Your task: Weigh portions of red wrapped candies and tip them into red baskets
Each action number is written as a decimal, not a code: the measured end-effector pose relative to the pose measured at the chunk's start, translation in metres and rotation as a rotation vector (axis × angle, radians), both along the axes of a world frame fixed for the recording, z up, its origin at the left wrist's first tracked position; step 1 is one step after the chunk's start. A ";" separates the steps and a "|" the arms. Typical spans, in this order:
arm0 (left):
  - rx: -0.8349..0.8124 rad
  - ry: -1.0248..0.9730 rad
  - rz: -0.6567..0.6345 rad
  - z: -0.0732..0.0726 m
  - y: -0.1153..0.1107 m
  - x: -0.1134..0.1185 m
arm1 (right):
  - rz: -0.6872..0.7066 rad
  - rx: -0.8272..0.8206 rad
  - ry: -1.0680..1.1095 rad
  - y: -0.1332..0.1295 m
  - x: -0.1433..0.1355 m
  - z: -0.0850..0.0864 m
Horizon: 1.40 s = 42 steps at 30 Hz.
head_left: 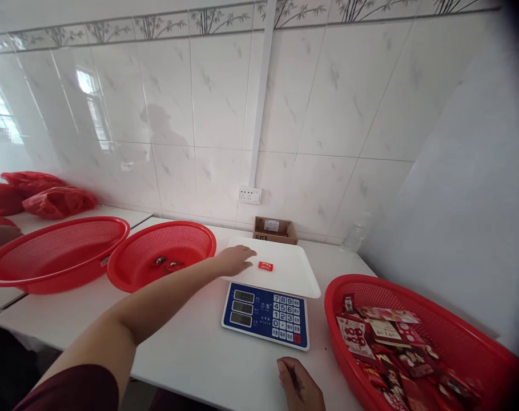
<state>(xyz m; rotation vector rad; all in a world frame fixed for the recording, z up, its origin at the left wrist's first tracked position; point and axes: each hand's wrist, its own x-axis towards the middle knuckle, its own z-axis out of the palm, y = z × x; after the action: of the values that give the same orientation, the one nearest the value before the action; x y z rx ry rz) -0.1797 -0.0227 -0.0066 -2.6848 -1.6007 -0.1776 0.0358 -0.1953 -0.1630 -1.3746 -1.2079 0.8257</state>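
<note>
My left hand (237,260) reaches over the white weighing tray (285,279) of a digital scale. Its fingers are stretched out and hold nothing. Just beyond the fingertips, a small red wrapped candy (265,266) lies on the tray, apart from the hand. Below the tray is the scale's blue keypad panel (265,314), with three small displays too dim to read surely. Near the table's front edge, my right hand (301,385) is loosely curled, with nothing visible in it. To its right, a red basket (336,302) holds many wrapped sweets (391,354).
A red basket (199,234) with a few small wrapped pieces stands left of the scale. Beyond it is another red basket (62,279), with another person's arm (2,235) beside it. Red plastic bags (57,200), a cardboard box (276,229) and a clear bottle (355,235) stand by the wall.
</note>
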 end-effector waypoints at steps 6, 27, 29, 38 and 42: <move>-0.041 0.002 -0.201 -0.027 0.019 0.068 | -0.009 0.026 -0.011 -0.001 -0.003 0.003; 0.468 -0.494 0.049 -0.030 -0.086 -0.028 | 0.032 0.083 -0.136 0.002 -0.003 0.003; 0.336 -0.602 -0.167 -0.050 -0.101 -0.002 | 0.080 0.073 -0.186 -0.001 -0.002 0.010; -0.255 -0.644 -0.546 -0.093 -0.121 0.058 | -0.001 -0.010 -0.620 -0.012 0.086 0.131; -0.417 -0.711 -0.532 -0.107 -0.122 0.059 | -0.001 -0.238 -0.733 0.000 0.138 0.147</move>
<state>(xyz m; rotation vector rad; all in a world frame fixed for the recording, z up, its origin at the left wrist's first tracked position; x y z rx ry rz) -0.1202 -0.1447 -0.1137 -3.5972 -1.0143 -1.0014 0.1738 -0.1950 -0.0162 -1.9653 -1.6935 0.4731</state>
